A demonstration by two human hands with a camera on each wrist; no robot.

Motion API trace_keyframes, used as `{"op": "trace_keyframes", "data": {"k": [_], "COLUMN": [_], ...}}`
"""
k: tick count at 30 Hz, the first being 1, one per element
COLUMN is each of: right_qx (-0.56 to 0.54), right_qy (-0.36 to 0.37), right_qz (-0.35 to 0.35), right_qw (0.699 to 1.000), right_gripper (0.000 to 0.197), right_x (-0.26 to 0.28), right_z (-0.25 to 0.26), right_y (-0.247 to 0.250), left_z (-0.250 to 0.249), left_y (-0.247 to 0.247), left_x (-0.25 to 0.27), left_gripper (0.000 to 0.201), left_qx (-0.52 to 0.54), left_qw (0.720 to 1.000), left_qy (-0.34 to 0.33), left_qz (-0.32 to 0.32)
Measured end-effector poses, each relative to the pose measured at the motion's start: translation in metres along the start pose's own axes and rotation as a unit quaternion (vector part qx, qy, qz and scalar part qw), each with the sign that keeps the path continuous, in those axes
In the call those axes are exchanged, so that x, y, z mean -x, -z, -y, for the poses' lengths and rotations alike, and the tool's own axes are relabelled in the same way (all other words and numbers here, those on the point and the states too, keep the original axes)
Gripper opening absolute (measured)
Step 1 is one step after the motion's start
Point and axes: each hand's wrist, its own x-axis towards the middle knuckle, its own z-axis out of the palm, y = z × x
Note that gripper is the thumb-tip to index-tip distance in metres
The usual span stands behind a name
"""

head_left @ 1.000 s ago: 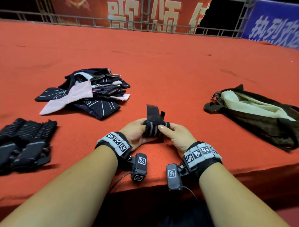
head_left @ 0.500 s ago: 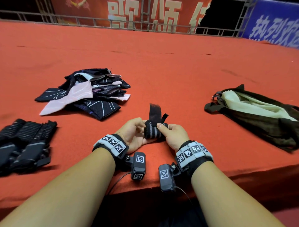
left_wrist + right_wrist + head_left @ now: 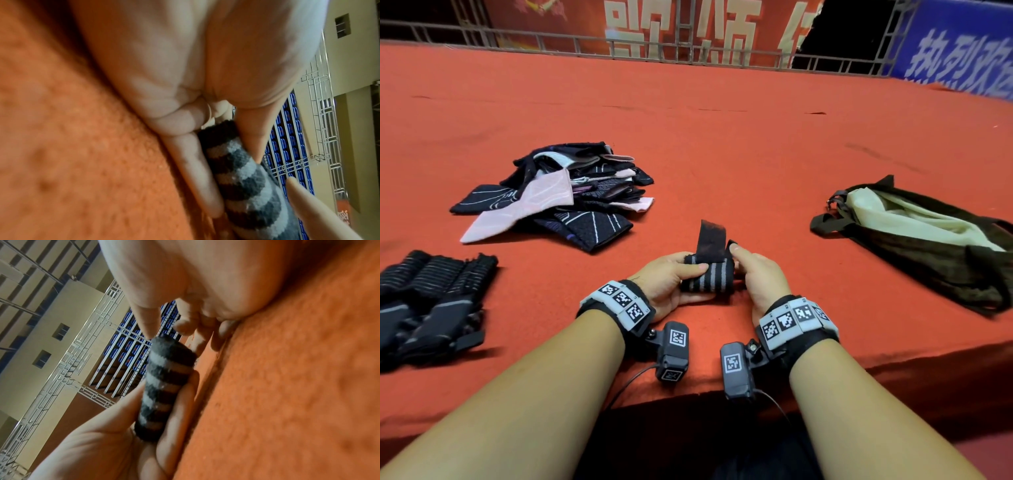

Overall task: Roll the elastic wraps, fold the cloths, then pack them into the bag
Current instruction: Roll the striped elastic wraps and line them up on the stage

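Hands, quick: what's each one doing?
Left hand: grips the striped wrap.
Right hand: pinches the same wrap's other end.

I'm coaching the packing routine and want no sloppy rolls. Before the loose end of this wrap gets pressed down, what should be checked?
1. Left hand grips the striped wrap: ok.
2. Right hand steadies the other end: ok.
3. Loose tail stands free above the roll: ok.
4. Coil wound evenly inside: cannot tell.
5. Tail fastened: not ok, not yet closed.
6. Bag lies open to the right: ok.
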Motion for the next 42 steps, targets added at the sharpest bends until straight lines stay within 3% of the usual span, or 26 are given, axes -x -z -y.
{"op": "trace_keyframes", "data": {"k": [5,10,13,20,26,31,33,35,42], "right_qx": [0.019,-0.044,-0.067,-0.07,-0.03,-0.097,-0.085,-0.058,-0.071], "right_qy": [0.025,0.008,0.016,0.039,0.022,-0.036,-0.017,0.005,0.052], "right_qz": [0.009,0.012,-0.017,-0.086,0.013,0.031,0.062,0.081,0.096], "right_qw": [0.999,0.999,0.998,0.993,0.999,0.994,0.994,0.995,0.991], "right_gripper": [0.04,0.022,0.012,0.018,0.032,0.023,0.012,0.02,0.02], "right_x": [0.0,0.002,0.004,0.005,0.006,0.008,0.008,0.008,0.009], "right_z": [-0.001,-0.003,-0.005,-0.007,0.0,0.004,0.003,-0.001,-0.011], "right_y": [0.002,0.01,0.011,0.01,0.004,0.006,0.008,0.01,0.009], "left_z": [0.001,0.002,0.001,0.003,0.003,0.001,0.001,-0.001,-0.006], "left_y": [0.0,0.002,0.002,0.002,0.002,-0.002,-0.004,-0.005,-0.018], "left_x": [0.003,0.003,0.003,0.003,0.003,0.0,-0.001,-0.001,-0.004], "left_gripper": [0.038,0.038,0.039,0.038,0.033,0.035,0.036,0.037,0.032], "left_qx": [-0.011,-0.008,0.002,0.009,-0.006,-0.031,-0.046,-0.061,-0.12], "left_qw": [0.999,0.998,0.997,0.997,0.997,0.996,0.995,0.995,0.991], "left_qy": [-0.002,-0.003,-0.003,-0.01,-0.005,0.007,0.012,0.019,0.05], "left_qz": [0.041,0.065,0.077,0.081,0.081,0.084,0.084,0.08,-0.036]}}
